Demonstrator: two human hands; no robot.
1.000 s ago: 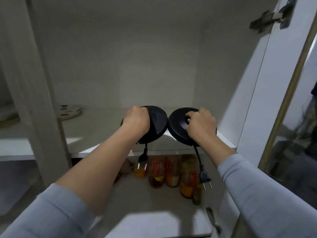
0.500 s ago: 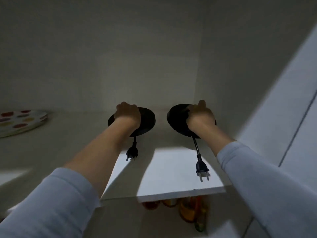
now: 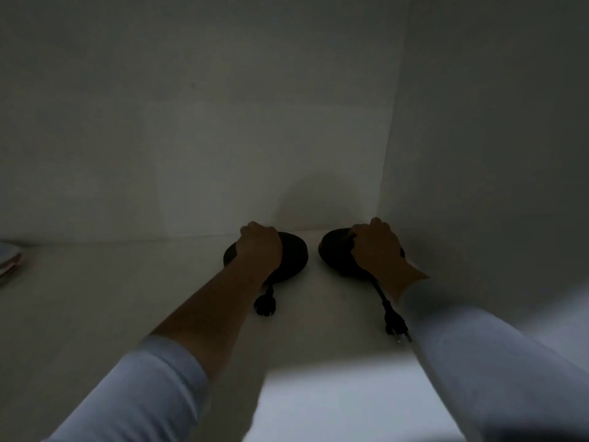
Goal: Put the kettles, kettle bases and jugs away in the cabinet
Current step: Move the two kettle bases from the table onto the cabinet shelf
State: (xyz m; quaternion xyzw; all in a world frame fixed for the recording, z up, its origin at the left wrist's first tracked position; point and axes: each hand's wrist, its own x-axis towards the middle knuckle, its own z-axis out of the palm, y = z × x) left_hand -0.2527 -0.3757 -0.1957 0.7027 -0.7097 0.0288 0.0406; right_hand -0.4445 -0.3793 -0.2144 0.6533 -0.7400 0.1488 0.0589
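Observation:
Two round black kettle bases lie flat on the white cabinet shelf [image 3: 95,314], deep inside near the back wall. My left hand [image 3: 261,247] grips the left kettle base [image 3: 294,255], whose short cord ends in a plug [image 3: 265,305] on the shelf. My right hand [image 3: 376,247] grips the right kettle base [image 3: 333,250], close to the right side wall; its cord runs toward me to a plug [image 3: 396,327]. The two bases sit side by side with a small gap between them. No kettles or jugs are in sight.
The cabinet interior is dim, with the back wall [image 3: 191,138] just behind the bases and the right side wall [image 3: 494,154] beside my right hand. The edge of a plate [image 3: 9,260] shows at the far left of the shelf.
Both hands have carried the bases from the shelf's front edge deep toward the back wall and lowered them flat. The view has moved into the cabinet; the bottles below are out of sight.

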